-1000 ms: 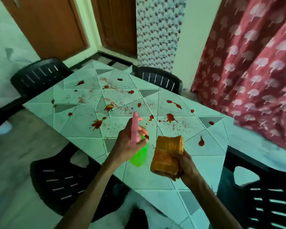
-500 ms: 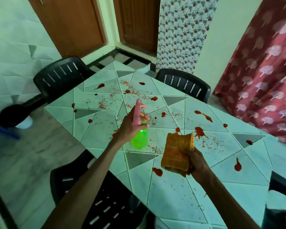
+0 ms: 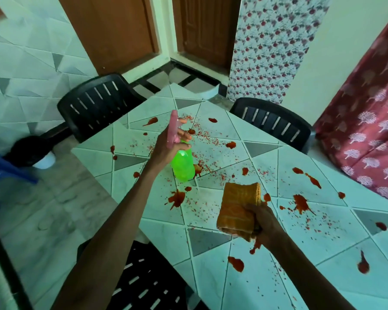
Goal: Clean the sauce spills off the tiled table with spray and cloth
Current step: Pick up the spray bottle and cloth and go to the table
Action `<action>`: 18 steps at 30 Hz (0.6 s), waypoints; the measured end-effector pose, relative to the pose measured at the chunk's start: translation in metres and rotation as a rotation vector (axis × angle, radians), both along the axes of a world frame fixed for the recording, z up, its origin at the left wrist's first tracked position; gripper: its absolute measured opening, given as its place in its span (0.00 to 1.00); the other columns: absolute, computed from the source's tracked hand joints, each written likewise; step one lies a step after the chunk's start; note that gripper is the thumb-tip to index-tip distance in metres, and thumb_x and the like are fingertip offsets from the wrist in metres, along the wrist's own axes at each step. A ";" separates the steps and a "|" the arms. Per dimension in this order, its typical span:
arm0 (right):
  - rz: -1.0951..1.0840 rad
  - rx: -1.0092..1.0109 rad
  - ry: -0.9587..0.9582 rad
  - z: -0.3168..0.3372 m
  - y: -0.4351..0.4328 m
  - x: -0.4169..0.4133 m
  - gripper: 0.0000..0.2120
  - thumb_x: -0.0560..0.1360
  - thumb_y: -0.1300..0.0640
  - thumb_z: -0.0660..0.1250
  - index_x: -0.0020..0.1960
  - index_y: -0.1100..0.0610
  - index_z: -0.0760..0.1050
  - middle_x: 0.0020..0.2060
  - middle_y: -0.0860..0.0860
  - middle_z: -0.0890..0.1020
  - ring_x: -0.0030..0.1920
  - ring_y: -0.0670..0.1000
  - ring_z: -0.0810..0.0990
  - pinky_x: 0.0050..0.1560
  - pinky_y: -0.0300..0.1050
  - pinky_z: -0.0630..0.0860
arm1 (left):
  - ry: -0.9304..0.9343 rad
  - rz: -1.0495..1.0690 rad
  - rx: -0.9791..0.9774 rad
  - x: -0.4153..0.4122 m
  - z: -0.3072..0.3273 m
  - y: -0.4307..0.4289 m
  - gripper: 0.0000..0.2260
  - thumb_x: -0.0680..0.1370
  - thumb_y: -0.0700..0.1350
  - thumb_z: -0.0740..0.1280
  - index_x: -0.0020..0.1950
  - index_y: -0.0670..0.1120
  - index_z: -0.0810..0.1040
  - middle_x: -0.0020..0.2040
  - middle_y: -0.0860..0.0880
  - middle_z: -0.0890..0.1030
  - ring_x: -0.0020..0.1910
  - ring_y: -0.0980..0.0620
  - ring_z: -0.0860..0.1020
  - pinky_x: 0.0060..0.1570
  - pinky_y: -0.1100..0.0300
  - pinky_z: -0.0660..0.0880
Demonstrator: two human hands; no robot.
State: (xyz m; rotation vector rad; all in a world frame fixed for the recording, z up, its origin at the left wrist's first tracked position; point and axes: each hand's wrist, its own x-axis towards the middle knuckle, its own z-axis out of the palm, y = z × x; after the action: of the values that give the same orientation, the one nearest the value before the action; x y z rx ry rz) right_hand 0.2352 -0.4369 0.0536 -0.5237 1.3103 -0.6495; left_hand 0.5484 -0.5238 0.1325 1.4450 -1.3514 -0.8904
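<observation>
The tiled table is pale with grey triangles and carries red sauce spills in blots and fine spatter across most of its top. My left hand grips a spray bottle with a green body and pink head, held above the table's middle, nozzle pointing away. My right hand holds a folded orange cloth just above the near part of the table.
Black plastic chairs stand at the table's far left, far right and near side. A blue chair sits at the left edge. Wooden doors and a red patterned curtain line the walls.
I have stepped closer and the view has shifted left over the table. The spray bottle has been raised and pushed further over the table. The cloth stays in my right hand.
</observation>
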 end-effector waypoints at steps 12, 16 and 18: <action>0.088 0.019 -0.026 -0.001 -0.044 0.065 0.18 0.77 0.59 0.70 0.66 0.53 0.72 0.58 0.59 0.82 0.55 0.65 0.83 0.48 0.62 0.82 | -0.051 -0.083 0.045 0.044 -0.005 -0.040 0.28 0.70 0.37 0.71 0.66 0.56 0.73 0.49 0.47 0.84 0.50 0.46 0.82 0.52 0.37 0.78; 0.098 0.024 -0.029 -0.007 -0.045 0.065 0.20 0.76 0.59 0.71 0.67 0.54 0.72 0.59 0.59 0.83 0.56 0.66 0.83 0.51 0.64 0.81 | -0.084 -0.080 0.064 0.056 -0.008 -0.049 0.28 0.71 0.39 0.70 0.70 0.54 0.70 0.52 0.46 0.83 0.51 0.47 0.82 0.52 0.38 0.79; 0.105 0.021 -0.033 -0.009 -0.044 0.063 0.20 0.76 0.59 0.71 0.67 0.54 0.72 0.59 0.59 0.82 0.56 0.66 0.83 0.51 0.64 0.82 | -0.086 -0.051 0.055 0.059 -0.009 -0.052 0.29 0.70 0.40 0.71 0.67 0.61 0.71 0.52 0.49 0.84 0.51 0.48 0.83 0.52 0.38 0.79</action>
State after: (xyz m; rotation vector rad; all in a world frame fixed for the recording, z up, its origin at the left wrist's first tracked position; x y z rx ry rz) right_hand 0.2985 -0.4806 0.0443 -0.5585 1.2490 -0.5542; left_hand 0.6072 -0.5756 0.1231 1.5112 -1.4435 -0.9133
